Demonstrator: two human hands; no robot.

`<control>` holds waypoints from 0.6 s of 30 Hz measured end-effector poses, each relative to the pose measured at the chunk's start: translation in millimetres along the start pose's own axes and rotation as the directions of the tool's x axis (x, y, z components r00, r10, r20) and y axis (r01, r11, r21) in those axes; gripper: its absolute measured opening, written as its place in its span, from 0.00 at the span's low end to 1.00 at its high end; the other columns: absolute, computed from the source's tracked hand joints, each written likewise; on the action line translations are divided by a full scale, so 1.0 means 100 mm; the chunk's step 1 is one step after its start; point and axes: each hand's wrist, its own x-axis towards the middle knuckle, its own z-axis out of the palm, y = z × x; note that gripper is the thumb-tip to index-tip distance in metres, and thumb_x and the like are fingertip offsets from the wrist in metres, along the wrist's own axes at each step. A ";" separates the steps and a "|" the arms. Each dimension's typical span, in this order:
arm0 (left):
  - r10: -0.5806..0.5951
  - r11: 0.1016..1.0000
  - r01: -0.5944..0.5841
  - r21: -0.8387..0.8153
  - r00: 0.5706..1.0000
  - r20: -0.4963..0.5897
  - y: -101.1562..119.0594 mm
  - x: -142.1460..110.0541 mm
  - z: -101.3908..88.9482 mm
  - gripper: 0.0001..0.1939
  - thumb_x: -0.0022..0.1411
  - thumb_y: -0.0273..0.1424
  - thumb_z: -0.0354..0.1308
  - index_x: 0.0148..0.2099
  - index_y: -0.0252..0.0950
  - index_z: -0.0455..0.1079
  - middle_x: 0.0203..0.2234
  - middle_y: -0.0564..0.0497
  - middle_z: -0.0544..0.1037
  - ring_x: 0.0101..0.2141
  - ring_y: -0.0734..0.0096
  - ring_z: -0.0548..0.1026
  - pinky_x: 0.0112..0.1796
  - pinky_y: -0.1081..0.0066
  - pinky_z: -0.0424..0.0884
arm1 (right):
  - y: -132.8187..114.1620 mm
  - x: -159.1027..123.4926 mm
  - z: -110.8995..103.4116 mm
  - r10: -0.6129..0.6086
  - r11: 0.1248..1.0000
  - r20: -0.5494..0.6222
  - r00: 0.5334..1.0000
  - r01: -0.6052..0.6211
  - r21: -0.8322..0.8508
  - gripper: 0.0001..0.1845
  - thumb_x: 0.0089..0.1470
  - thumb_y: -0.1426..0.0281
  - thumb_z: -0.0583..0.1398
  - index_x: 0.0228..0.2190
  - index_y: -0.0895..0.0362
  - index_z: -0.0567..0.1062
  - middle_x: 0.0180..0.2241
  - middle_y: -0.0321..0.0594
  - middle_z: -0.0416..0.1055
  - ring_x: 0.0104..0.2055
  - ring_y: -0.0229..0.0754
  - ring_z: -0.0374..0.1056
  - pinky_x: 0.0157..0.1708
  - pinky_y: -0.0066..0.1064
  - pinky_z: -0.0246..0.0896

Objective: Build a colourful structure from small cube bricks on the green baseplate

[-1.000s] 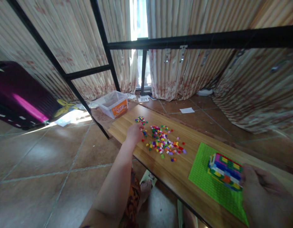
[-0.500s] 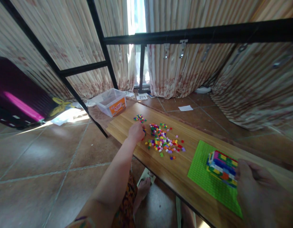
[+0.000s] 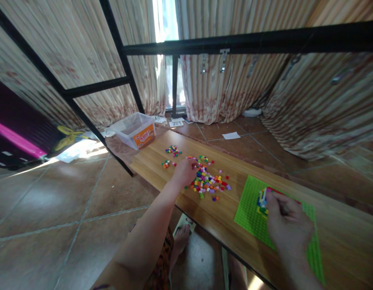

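Observation:
My left hand (image 3: 186, 173) reaches to the left edge of a pile of small coloured toy bricks (image 3: 207, 181). Its fingers are curled together, and whatever they pinch is hidden. Over on the right, my right hand (image 3: 290, 219) closes around a multicoloured block built of toy bricks (image 3: 263, 202) on or just above the green baseplate (image 3: 249, 219). The hand covers most of the block; its left end and a strip of the far top edge show. Two smaller brick clusters, one (image 3: 173, 150) farther back and one (image 3: 165, 164) nearer, lie left of the pile.
The narrow wooden table (image 3: 150, 161) carries the bricks. A clear plastic box (image 3: 134, 131) with an orange label stands at its far left end. A black metal frame (image 3: 234, 44) crosses in front of curtains (image 3: 219, 92). A dark suitcase (image 3: 17, 125) is at the left.
My left hand has moved right, from the small clusters to the main pile. My right hand has shifted left over the block and now hides most of it. The view has turned slightly.

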 end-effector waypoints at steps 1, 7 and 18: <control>-0.037 0.999 0.036 -0.013 0.994 -0.103 -0.06 0.03 -0.05 0.13 0.57 0.25 0.54 0.42 0.36 0.77 0.36 0.46 0.80 0.39 0.64 0.76 0.45 0.65 0.71 | -0.04 -0.04 0.05 -0.034 0.999 0.038 0.999 0.035 -0.027 0.20 0.56 0.55 0.56 0.36 0.58 0.76 0.31 0.44 0.76 0.32 0.44 0.72 0.36 0.37 0.66; -0.274 0.947 0.321 -0.032 0.748 -0.605 -0.76 0.20 -0.32 0.20 0.64 0.33 0.48 0.53 0.28 0.69 0.49 0.35 0.74 0.53 0.54 0.70 0.56 0.56 0.63 | -0.31 -0.27 0.42 -0.263 0.958 0.294 0.919 0.284 -0.032 0.24 0.59 0.55 0.52 0.49 0.58 0.70 0.47 0.50 0.71 0.50 0.48 0.67 0.50 0.44 0.62; -0.079 0.980 0.107 0.167 0.983 -0.163 -1.09 0.57 -0.11 0.29 0.69 0.44 0.40 0.64 0.32 0.58 0.62 0.39 0.61 0.63 0.58 0.57 0.61 0.60 0.55 | -0.23 -0.24 1.09 -0.201 0.940 0.323 0.925 0.275 -0.202 0.43 0.58 0.47 0.47 0.60 0.69 0.56 0.60 0.67 0.53 0.65 0.60 0.47 0.60 0.54 0.48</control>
